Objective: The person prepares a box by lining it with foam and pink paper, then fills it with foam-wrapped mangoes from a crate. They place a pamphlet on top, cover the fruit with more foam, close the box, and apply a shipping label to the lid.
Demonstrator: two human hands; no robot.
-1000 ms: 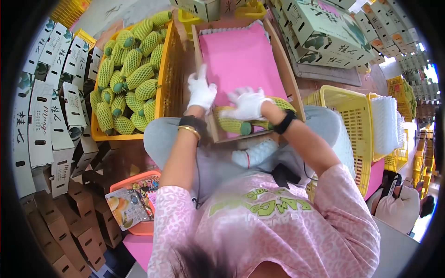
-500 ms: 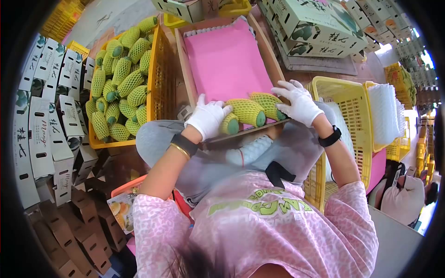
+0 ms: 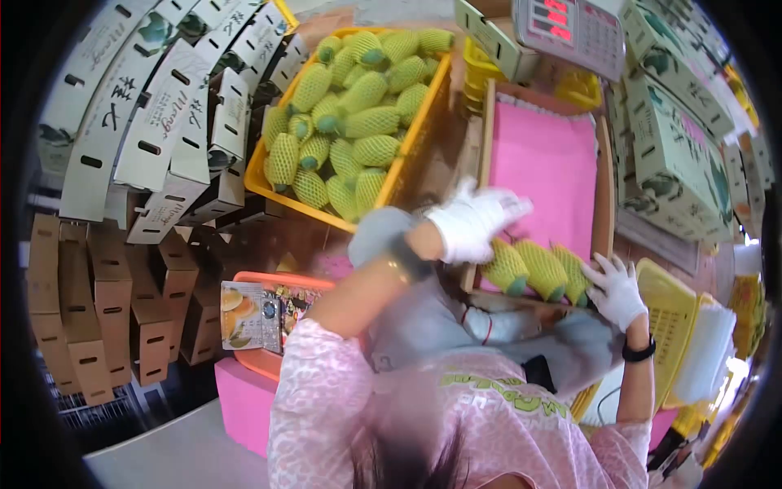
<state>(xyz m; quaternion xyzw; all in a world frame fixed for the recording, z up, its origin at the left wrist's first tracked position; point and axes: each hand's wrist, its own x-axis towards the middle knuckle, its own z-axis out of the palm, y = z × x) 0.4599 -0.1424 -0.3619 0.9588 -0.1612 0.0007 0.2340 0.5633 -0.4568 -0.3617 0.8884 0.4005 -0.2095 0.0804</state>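
Three mangoes [image 3: 540,267] in yellow foam nets lie side by side at the near end of a cardboard box [image 3: 604,191] lined with a pink sheet [image 3: 544,175]. My right hand [image 3: 617,293], in a white glove, has its fingers spread and is against the rightmost mango. My left hand [image 3: 472,228], also gloved and somewhat blurred, is over the box's left edge with its fingers stretched out and nothing visible in them. A yellow crate [image 3: 259,167] full of netted mangoes [image 3: 362,94] stands to the left of the box.
A scale [image 3: 570,33] with red digits stands beyond the box. Printed cartons [image 3: 163,122] line the left, with more cartons [image 3: 680,159] at right. An orange basket [image 3: 261,359] sits at lower left, and a yellow basket [image 3: 664,318] holds white foam sheets [image 3: 702,346] at right.
The view has swung left, so the box and crate appear farther right. My left hand has lifted off the leftmost mango and moved toward the box's left side. My right hand stays by the rightmost mango.
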